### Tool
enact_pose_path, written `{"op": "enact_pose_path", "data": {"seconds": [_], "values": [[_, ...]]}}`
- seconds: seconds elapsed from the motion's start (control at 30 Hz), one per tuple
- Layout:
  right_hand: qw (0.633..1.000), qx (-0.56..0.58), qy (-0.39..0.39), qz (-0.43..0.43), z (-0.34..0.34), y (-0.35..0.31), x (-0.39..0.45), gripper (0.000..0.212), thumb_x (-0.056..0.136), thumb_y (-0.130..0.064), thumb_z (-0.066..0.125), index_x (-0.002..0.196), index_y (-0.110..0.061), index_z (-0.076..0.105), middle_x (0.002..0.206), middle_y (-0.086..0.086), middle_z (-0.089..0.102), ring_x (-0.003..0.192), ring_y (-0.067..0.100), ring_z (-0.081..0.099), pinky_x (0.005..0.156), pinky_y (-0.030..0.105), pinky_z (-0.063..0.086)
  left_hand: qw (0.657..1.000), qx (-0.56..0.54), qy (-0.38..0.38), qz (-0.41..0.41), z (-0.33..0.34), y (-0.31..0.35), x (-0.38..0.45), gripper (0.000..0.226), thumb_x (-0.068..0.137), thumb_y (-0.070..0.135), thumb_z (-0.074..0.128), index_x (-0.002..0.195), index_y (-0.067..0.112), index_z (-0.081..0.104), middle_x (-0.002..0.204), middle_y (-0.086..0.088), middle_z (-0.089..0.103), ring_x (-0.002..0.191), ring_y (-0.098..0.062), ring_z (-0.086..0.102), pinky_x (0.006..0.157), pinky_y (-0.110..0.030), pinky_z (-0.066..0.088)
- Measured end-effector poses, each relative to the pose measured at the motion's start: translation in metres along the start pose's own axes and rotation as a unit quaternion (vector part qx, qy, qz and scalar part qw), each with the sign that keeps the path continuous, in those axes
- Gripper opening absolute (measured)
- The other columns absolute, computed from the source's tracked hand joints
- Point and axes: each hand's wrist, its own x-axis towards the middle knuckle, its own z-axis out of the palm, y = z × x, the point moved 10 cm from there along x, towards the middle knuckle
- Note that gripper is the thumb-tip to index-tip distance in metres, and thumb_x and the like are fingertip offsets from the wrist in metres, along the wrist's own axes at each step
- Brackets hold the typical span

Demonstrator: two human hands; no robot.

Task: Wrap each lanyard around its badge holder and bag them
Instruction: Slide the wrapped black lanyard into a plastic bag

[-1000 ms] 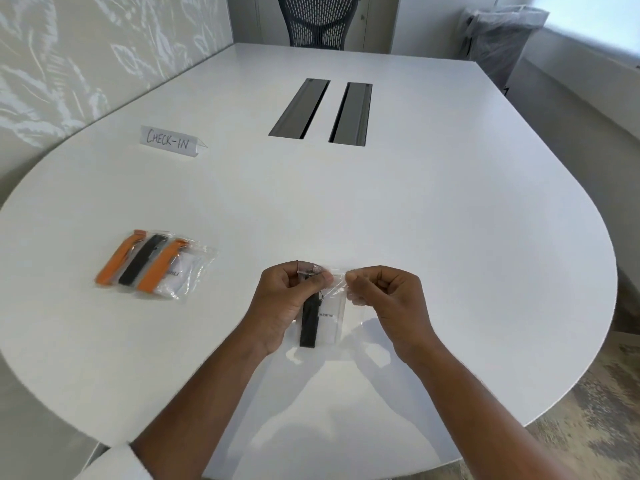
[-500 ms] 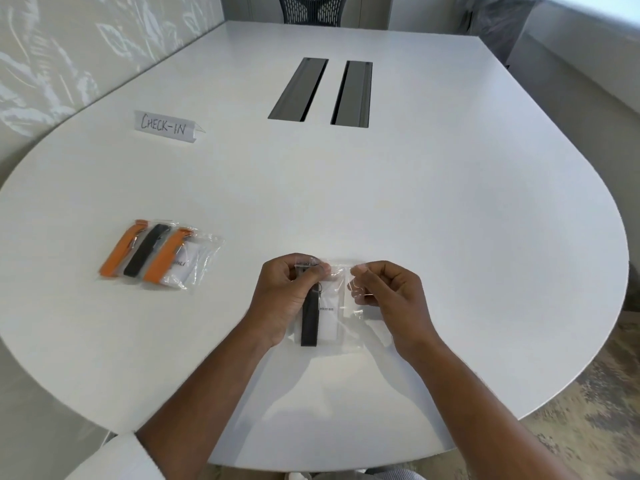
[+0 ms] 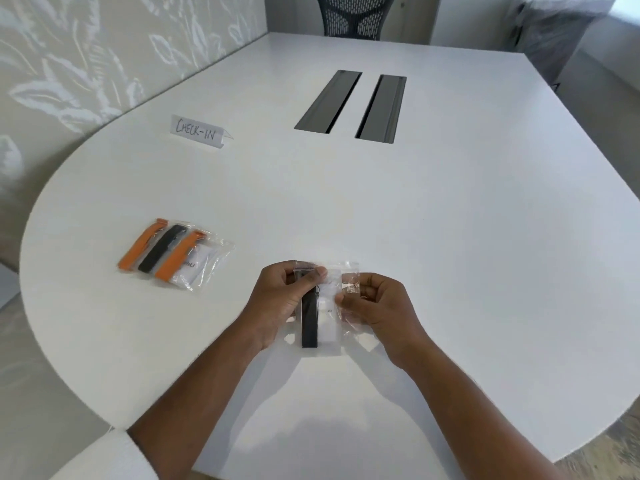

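A large white surface (image 3: 450, 237) with a rounded near end is seen from above, filling most of the view. Two dark rectangular cable hatches (image 3: 349, 105) are set side by side into its middle. A folded paper tent card (image 3: 198, 131), hand-lettered "CHECK-IN", is stood toward the far left. A black mesh office chair (image 3: 355, 13) is placed at the far end. The left side is bounded by a pale wall panel (image 3: 86, 57) printed with a leaf pattern, and something covered in grey plastic (image 3: 550, 32) is seen at the far right, under a bright window. Patterned carpet is visible at the lower right.

Near the close edge, a clear plastic bag (image 3: 329, 306) is held between both hands. The top left corner of the bag is pinched by the left hand (image 3: 282, 303), and its right edge is pinched by the right hand (image 3: 379, 306); both hands are closed on the plastic. Inside the bag, a black lanyard (image 3: 308, 323) wrapped around a white badge holder (image 3: 328, 320) can be made out.

Well to the left, a pile of already filled bags (image 3: 176, 254) is laid on the surface, in which two orange lanyards and one black lanyard are seen.
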Motion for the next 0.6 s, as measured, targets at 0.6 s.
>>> {"op": "enact_pose_path", "data": {"seconds": [0.6], "values": [[0.993, 0.096, 0.035, 0.057, 0.132, 0.012, 0.041, 0.011, 0.090, 0.006, 0.067, 0.084, -0.003, 0.071, 0.084, 0.018, 0.060, 0.073, 0.026, 0.058, 0.061, 0.028, 0.053, 0.914, 0.253, 0.268, 0.168, -0.251, 0.057, 0.015, 0.016, 0.093, 0.027, 0.070, 0.104, 0.017, 0.071, 0.119, 0.006, 0.070, 0.105, -0.014, 0.067, 0.097, -0.038, 0.052]]}}
